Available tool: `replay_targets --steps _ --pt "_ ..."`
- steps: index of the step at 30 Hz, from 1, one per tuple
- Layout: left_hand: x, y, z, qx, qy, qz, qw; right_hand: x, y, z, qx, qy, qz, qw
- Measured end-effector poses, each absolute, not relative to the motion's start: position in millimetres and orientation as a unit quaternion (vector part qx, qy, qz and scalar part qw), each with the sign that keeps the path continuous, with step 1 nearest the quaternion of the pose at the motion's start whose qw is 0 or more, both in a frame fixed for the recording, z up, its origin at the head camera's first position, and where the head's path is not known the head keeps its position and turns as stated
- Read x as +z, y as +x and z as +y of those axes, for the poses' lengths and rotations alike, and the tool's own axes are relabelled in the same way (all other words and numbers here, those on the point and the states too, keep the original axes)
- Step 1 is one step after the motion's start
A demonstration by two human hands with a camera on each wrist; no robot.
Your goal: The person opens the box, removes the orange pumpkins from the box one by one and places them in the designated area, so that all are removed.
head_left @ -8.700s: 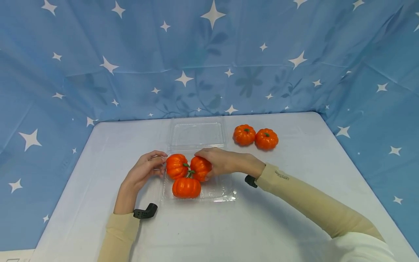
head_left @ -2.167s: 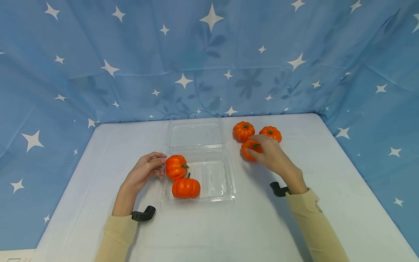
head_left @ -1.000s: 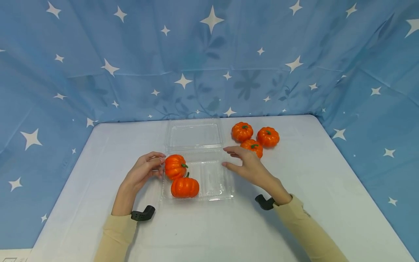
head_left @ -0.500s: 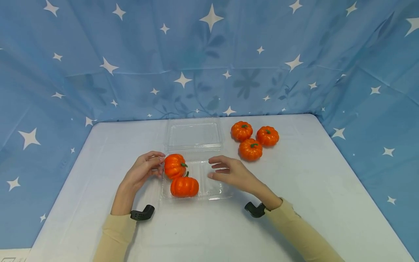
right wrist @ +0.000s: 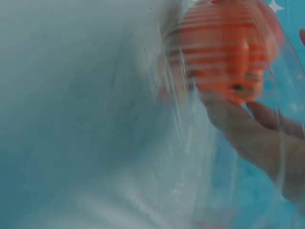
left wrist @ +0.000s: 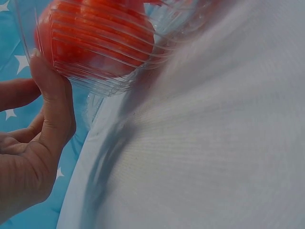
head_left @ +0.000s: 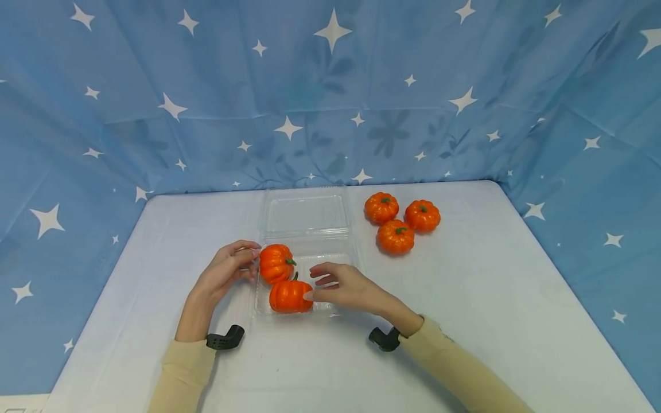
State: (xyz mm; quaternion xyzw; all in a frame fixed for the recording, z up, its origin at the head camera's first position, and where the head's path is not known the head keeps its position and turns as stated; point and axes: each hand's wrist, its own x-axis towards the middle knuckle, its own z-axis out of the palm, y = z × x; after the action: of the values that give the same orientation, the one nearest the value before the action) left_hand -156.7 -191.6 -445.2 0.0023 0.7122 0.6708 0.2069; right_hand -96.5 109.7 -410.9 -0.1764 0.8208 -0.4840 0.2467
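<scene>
A clear plastic clamshell container point(head_left: 335, 246) lies with its lid folded back, two small orange pumpkins in the left part of its base. My left hand point(head_left: 227, 269) pinches the base's left rim with thumb and forefinger, beside the rear pumpkin point(head_left: 275, 264). My right hand point(head_left: 348, 287) is over the base, its thumb at the right side of the front pumpkin point(head_left: 289, 296) and its fingers spread behind that. In the right wrist view, the pumpkin point(right wrist: 224, 43) shows through the plastic wall, fingers close to it. The left wrist view shows my thumb point(left wrist: 52, 100) against the container's wall.
Three more orange pumpkins with green stems, the nearest one point(head_left: 395, 237) among them, sit in a group right of the container. The transparent lid point(head_left: 310, 212) lies flat toward the back. A blue star-patterned curtain point(head_left: 206, 86) hangs behind the white table point(head_left: 490, 275).
One pumpkin went from the container to the table at the right, where my right hand let it go. That hand then came back left to the front pumpkin. My left hand stays put.
</scene>
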Motion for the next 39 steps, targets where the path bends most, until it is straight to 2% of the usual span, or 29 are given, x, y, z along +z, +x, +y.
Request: replay_targets --steps 18,39 --pt "-444.1 -156.6 -190.9 0.674 -0.001 0.709 0.206 -420.4 -98.9 79.1 -0.433 -0.173 0.846 0.258" --pt "-443.4 -157.5 -191.9 0.674 -0.004 0.709 0.208 -413.1 -97.5 84.1 -0.426 -0.193 0.846 0.257"
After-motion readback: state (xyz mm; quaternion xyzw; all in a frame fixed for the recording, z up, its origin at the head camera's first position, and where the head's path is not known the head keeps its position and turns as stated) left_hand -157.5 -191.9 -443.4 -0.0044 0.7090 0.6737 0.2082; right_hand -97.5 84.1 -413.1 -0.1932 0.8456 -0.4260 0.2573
